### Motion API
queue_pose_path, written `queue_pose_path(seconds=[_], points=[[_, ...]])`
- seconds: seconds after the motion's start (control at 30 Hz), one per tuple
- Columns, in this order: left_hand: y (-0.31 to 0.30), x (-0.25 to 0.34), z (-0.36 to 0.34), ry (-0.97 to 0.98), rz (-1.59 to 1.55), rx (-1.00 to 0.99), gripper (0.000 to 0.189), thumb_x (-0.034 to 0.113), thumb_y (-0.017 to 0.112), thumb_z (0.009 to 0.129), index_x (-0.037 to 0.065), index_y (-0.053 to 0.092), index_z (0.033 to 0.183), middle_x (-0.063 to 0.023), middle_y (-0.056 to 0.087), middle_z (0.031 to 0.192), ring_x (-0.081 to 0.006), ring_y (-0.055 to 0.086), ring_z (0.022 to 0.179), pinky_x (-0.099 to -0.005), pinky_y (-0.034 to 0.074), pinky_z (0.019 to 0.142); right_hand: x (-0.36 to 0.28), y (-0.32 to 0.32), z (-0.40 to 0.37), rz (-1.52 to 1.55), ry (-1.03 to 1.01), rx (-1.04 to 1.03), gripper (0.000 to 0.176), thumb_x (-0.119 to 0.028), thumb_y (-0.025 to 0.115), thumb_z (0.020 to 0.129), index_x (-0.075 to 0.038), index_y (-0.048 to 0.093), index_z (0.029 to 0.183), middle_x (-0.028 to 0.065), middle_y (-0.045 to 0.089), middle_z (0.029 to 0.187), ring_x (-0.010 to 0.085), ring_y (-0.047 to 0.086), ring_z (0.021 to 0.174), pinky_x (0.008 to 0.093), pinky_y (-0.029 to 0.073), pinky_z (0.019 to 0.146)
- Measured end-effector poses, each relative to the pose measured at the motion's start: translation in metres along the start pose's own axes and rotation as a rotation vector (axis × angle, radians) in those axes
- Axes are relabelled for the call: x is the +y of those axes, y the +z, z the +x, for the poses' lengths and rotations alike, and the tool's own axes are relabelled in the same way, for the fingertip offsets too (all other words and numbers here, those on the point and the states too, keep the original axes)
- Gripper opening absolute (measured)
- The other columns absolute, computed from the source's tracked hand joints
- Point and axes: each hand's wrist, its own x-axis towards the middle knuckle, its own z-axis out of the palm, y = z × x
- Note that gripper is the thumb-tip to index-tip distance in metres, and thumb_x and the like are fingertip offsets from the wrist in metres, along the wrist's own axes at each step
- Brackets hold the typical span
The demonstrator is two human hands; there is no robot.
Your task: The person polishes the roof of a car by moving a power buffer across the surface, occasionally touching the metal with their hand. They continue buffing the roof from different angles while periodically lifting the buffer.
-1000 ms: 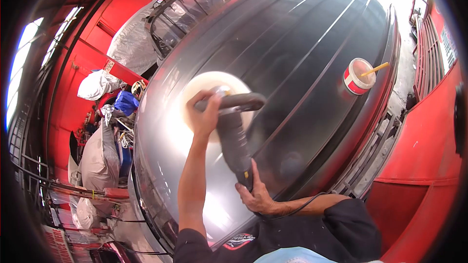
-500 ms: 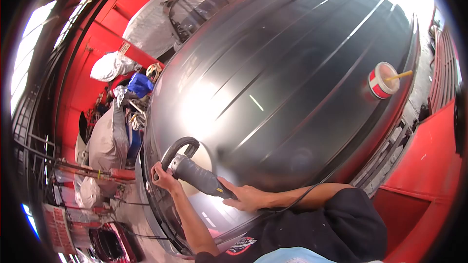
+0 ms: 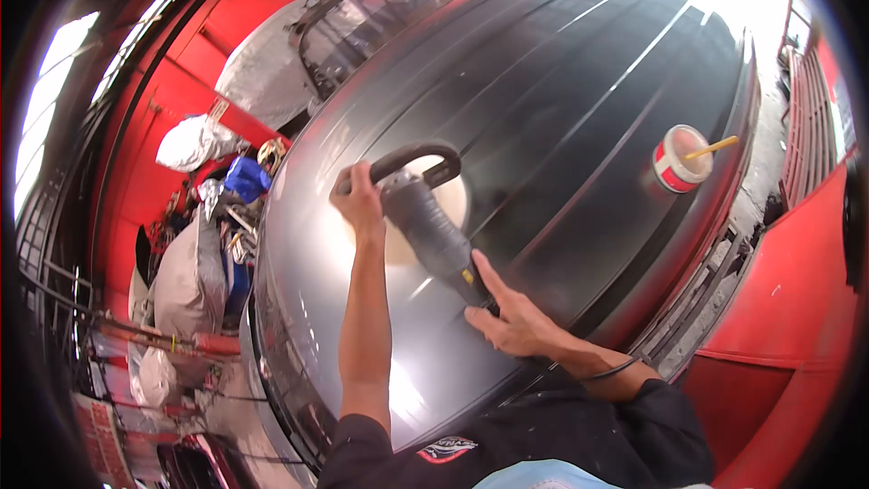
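My left hand (image 3: 361, 201) grips the black loop handle of a polisher (image 3: 427, 225) at its left side. My right hand (image 3: 518, 315) is closed around the tool's rear end, near a small yellow mark. Under the polisher's head a pale round pad (image 3: 460, 208) lies against the glossy dark grey car roof (image 3: 561, 127), partly hidden by the tool. A dark cord passes by my right forearm. On the roof's right side stands a red and white tub (image 3: 672, 167) with a yellow stick-like handle leaning out of it.
Red metal panels (image 3: 778, 281) stand close on the right. Left of the car are covered bulky items (image 3: 187, 272), a blue cloth-like thing (image 3: 246, 179) and piled parts. A barred, plastic-covered frame (image 3: 362, 27) stands at the back left. Bright light enters at the far end.
Both hands have pushed the polisher forward and to the right across the roof, away from its near edge. My arms are stretched out further. The camera view has shifted slightly.
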Motion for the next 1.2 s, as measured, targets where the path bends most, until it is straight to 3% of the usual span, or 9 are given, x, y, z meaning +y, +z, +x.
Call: queue_pose_path(seconds=[0.33,0.63,0.67,0.73,0.8,0.87,0.93,1.07,1.2], points=[[0.201,-0.028,0.018,0.105,-0.03,-0.398,0.024,0.022,0.07,0.077,-0.002,0.066,0.076,-0.0023,0.057,0.066,-0.013,0.053,0.056,-0.0278,0.042,0.048,-0.009,-0.097,0.014,0.131,0.099,0.337,0.082,-0.024,0.057,0.091,-0.014,0.007,0.155,0.0094,0.061,0.076,0.0157,0.058,0.057,0.0318,0.049,0.057],[0.207,-0.048,0.018,-0.1,-0.211,-0.473,0.01,0.008,0.067,0.08,0.0,0.064,0.085,-0.0014,0.055,0.07,-0.011,0.051,0.056,-0.0254,0.038,0.048,-0.001,-0.096,0.021,-0.086,0.044,0.48,0.082,-0.02,0.055,0.093,-0.014,0.003,0.155,0.0055,0.055,0.069,0.0132,0.056,0.054,0.0306,0.049,0.054],[0.197,-0.053,0.021,-0.101,-0.216,-0.479,0.01,0.008,0.067,0.08,0.0,0.064,0.085,-0.0014,0.055,0.07,-0.011,0.051,0.056,-0.0254,0.038,0.048,-0.001,-0.095,0.02,-0.089,0.044,0.487,0.082,-0.02,0.055,0.093,-0.014,0.003,0.155,0.0055,0.055,0.069,0.0132,0.056,0.054,0.0306,0.049,0.054],[0.16,-0.062,0.021,0.531,0.288,-0.456,0.018,-0.002,0.066,0.078,0.003,0.063,0.095,-0.0053,0.06,0.091,-0.0163,0.058,0.077,-0.029,0.047,0.059,-0.002,-0.092,0.015,-0.134,0.048,0.362,0.082,-0.021,0.054,0.093,-0.014,0.003,0.155,0.0057,0.055,0.066,0.0124,0.054,0.052,0.0302,0.048,0.053],[0.11,-0.08,0.028,0.685,0.568,-0.381,0.033,-0.009,0.065,0.076,0.007,0.063,0.105,-0.0074,0.059,0.108,-0.0192,0.056,0.097,-0.0322,0.051,0.071,0.002,-0.084,0.012,-0.198,0.07,0.292,0.082,-0.023,0.055,0.093,-0.012,0.003,0.155,0.0131,0.063,0.074,0.0232,0.064,0.063,0.0356,0.052,0.065],[0.057,-0.104,0.036,0.247,0.168,-0.163,0.033,-0.009,0.062,0.078,0.005,0.062,0.107,-0.0089,0.059,0.105,-0.0182,0.055,0.098,-0.0321,0.052,0.073,0.013,-0.061,0.013,-0.312,-0.085,0.191,0.082,-0.026,0.057,0.093,-0.011,0.004,0.155,0.0232,0.068,0.09,0.0371,0.068,0.086,0.0414,0.05,0.082],[-0.004,-0.068,0.02,0.026,-0.009,-0.031,0.018,0.017,0.066,0.086,0.0,0.064,0.093,-0.0057,0.056,0.106,-0.0193,0.057,0.088,-0.0327,0.05,0.064,-0.003,-0.04,0.013,-0.243,0.004,0.055,0.082,-0.028,0.057,0.094,-0.01,0.004,0.154,0.0304,0.064,0.106,0.0463,0.06,0.106,0.0437,0.044,0.094],[-0.149,-0.059,-0.002,0.207,0.312,0.211,0.021,0.017,0.058,0.09,-0.002,0.064,0.096,-0.0068,0.056,0.098,-0.0182,0.057,0.084,-0.0292,0.047,0.057,-0.003,0.025,0.021,-0.245,0.019,-0.283,0.081,-0.03,0.055,0.094,-0.009,0.004,0.153,0.0316,0.063,0.103,0.0478,0.061,0.098,0.0465,0.045,0.087],[-0.293,-0.071,-0.021,0.187,0.21,0.49,0.024,0.018,0.055,0.092,-0.003,0.064,0.097,-0.0082,0.057,0.088,-0.0155,0.053,0.067,-0.0272,0.04,0.051,0.013,0.094,0.033,-0.284,-0.108,-0.51,0.08,-0.028,0.053,0.094,-0.01,0.002,0.153,0.0301,0.063,0.093,0.0465,0.061,0.086,0.0501,0.045,0.08]])
